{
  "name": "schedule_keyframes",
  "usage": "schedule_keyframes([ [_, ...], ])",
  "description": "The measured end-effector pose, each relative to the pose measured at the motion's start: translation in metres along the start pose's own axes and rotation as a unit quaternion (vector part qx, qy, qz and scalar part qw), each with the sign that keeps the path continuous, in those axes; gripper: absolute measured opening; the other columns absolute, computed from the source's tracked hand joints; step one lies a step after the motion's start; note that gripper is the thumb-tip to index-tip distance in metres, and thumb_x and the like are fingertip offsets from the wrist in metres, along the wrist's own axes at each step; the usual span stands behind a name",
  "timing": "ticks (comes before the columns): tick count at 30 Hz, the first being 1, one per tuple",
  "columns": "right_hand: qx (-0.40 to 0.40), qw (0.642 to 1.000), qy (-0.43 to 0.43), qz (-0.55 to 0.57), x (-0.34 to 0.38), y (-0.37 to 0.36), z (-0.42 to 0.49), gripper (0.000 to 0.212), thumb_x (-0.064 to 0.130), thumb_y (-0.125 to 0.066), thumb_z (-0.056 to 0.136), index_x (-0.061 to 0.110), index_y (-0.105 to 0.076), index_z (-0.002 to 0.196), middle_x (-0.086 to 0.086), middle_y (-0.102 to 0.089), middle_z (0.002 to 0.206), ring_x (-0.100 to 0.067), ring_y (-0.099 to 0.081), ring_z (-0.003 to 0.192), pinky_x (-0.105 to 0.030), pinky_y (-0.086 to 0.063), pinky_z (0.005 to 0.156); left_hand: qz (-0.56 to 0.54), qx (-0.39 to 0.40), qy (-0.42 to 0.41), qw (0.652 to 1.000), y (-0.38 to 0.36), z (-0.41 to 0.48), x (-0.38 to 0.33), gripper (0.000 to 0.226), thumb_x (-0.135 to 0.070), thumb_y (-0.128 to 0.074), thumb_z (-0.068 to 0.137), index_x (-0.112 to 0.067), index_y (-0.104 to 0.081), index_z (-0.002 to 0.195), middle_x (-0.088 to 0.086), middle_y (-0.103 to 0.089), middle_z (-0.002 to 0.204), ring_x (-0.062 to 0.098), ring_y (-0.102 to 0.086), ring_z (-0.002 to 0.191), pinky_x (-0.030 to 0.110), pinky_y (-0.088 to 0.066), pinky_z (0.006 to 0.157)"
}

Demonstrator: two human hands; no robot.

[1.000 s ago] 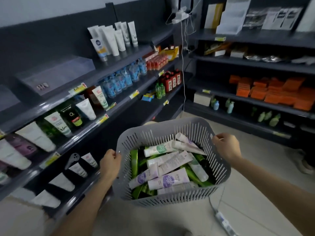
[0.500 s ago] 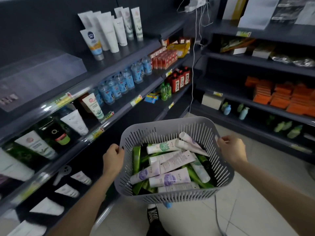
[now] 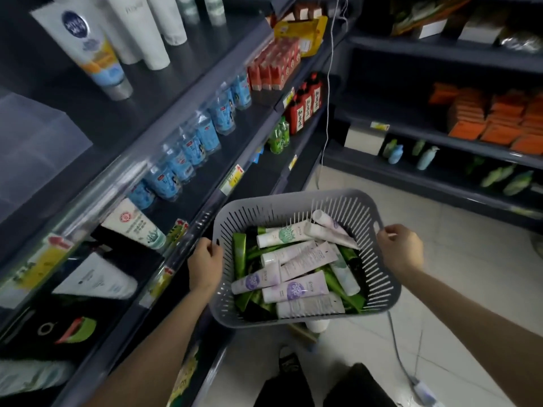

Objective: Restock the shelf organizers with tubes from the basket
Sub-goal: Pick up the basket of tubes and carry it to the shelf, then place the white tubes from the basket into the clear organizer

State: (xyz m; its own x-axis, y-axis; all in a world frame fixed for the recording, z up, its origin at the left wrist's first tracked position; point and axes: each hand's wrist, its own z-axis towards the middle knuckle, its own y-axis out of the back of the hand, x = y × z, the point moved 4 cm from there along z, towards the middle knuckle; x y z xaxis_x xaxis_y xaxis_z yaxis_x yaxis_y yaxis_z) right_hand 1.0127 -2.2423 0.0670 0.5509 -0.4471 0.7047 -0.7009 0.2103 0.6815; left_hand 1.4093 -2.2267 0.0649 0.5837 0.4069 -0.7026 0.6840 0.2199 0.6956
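Note:
I hold a grey slotted basket [image 3: 293, 201] in front of me with both hands. My left hand [image 3: 204, 264] grips its left rim and my right hand [image 3: 401, 250] grips its right rim. Several tubes [image 3: 295, 289], white, lilac and green, lie piled inside it. On the dark shelves at my left, white tubes [image 3: 133, 223] lie in a clear shelf organizer [image 3: 97, 183] on the middle shelf, and more tubes [image 3: 97, 58] stand upright on the top shelf. A clear empty-looking box [image 3: 32, 142] sits at the far left.
Blue-labelled bottles [image 3: 191, 145], red packs [image 3: 273, 69] and dark red bottles [image 3: 305, 107] fill the left shelves further along. Orange packs [image 3: 496, 116] and green bottles [image 3: 505, 177] sit on the far shelving. A white cable [image 3: 329, 69] hangs in the corner. A power strip [image 3: 423, 389] lies on the tiled floor.
I have stepped closer to the left shelves and the view has dropped and turned left. The basket stays gripped by both hands and has tilted slightly.

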Motion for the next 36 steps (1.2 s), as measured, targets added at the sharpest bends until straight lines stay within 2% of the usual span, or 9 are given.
schedule_keyframes([
  [2,-0.004,1.0,-0.006,-0.007,0.007,-0.013,0.008,0.027,0.026,-0.052,0.091,0.004,-0.066,0.099,-0.014,-0.069,0.091,-0.026,-0.059,0.077,-0.031,-0.043,0.068,-0.004,-0.004,0.002,1.0,-0.002,0.016,0.004,0.02,-0.016,-0.047,0.096,-0.002,-0.051,0.083,0.014,-0.057,0.073,0.026,-0.051,0.063,0.035,-0.038,0.058],
  [4,0.0,1.0,-0.012,-0.006,0.013,-0.022,0.014,0.026,0.026,-0.052,0.091,0.004,-0.065,0.099,-0.015,-0.069,0.091,-0.028,-0.06,0.079,-0.032,-0.045,0.068,-0.001,-0.005,0.012,1.0,-0.005,0.028,0.008,0.019,-0.015,-0.046,0.096,-0.002,-0.05,0.082,0.016,-0.058,0.075,0.028,-0.051,0.065,0.035,-0.039,0.061],
  [8,0.017,1.0,-0.015,-0.012,0.012,-0.036,0.019,0.026,0.028,-0.051,0.092,0.005,-0.063,0.1,-0.012,-0.067,0.088,-0.025,-0.058,0.074,-0.028,-0.04,0.064,0.012,0.008,0.033,0.999,-0.012,0.036,0.017,0.019,-0.016,-0.045,0.097,-0.001,-0.051,0.087,0.016,-0.058,0.078,0.028,-0.052,0.067,0.035,-0.04,0.064],
  [14,0.021,0.999,-0.027,-0.019,0.005,-0.038,0.028,0.027,0.028,-0.05,0.093,0.005,-0.062,0.103,-0.007,-0.063,0.087,-0.022,-0.056,0.071,-0.027,-0.04,0.062,0.017,0.016,0.015,1.0,-0.021,0.045,0.012,0.022,-0.015,-0.045,0.097,0.001,-0.048,0.083,0.017,-0.056,0.071,0.026,-0.05,0.061,0.035,-0.039,0.056],
  [21,0.033,0.999,-0.009,-0.028,0.004,-0.037,0.039,0.027,0.027,-0.049,0.094,0.004,-0.061,0.102,-0.007,-0.063,0.087,-0.014,-0.053,0.061,-0.021,-0.038,0.049,0.021,-0.003,0.027,0.999,-0.028,0.035,0.009,0.022,-0.016,-0.043,0.098,-0.001,-0.048,0.083,0.011,-0.053,0.065,0.023,-0.047,0.054,0.032,-0.037,0.051],
  [26,0.029,0.999,-0.005,-0.028,0.003,-0.032,0.046,0.026,0.025,-0.049,0.094,0.004,-0.062,0.1,-0.008,-0.064,0.086,-0.014,-0.054,0.061,-0.023,-0.04,0.05,0.015,-0.008,0.028,0.999,-0.031,0.028,0.003,0.023,-0.017,-0.042,0.099,-0.003,-0.047,0.081,0.01,-0.051,0.063,0.02,-0.044,0.051,0.03,-0.034,0.049],
  [30,0.028,0.999,-0.001,-0.033,-0.001,-0.026,0.052,0.026,0.025,-0.048,0.094,0.005,-0.062,0.101,-0.008,-0.065,0.089,-0.02,-0.057,0.069,-0.027,-0.042,0.059,0.016,-0.007,0.021,1.0,-0.038,0.026,-0.001,0.024,-0.018,-0.041,0.099,-0.003,-0.047,0.082,0.011,-0.052,0.065,0.021,-0.046,0.051,0.031,-0.036,0.049],
  [33,0.05,0.998,0.011,-0.039,0.006,-0.023,0.061,0.026,0.029,-0.046,0.095,0.007,-0.059,0.103,-0.008,-0.064,0.089,-0.015,-0.056,0.064,-0.027,-0.042,0.053,0.032,0.013,0.037,0.999,-0.038,0.036,-0.006,0.026,-0.021,-0.038,0.1,-0.006,-0.042,0.079,0.011,-0.051,0.065,0.026,-0.048,0.053,0.036,-0.041,0.052],
  [36,0.086,0.994,0.021,-0.068,0.01,-0.023,0.063,0.027,0.029,-0.043,0.097,0.006,-0.057,0.103,-0.008,-0.061,0.085,-0.011,-0.052,0.062,-0.022,-0.035,0.048,0.067,0.061,0.061,0.994,-0.034,0.046,-0.002,0.029,-0.024,-0.034,0.099,-0.011,-0.038,0.074,0.016,-0.054,0.07,0.032,-0.059,0.06,0.048,-0.056,0.061],
])
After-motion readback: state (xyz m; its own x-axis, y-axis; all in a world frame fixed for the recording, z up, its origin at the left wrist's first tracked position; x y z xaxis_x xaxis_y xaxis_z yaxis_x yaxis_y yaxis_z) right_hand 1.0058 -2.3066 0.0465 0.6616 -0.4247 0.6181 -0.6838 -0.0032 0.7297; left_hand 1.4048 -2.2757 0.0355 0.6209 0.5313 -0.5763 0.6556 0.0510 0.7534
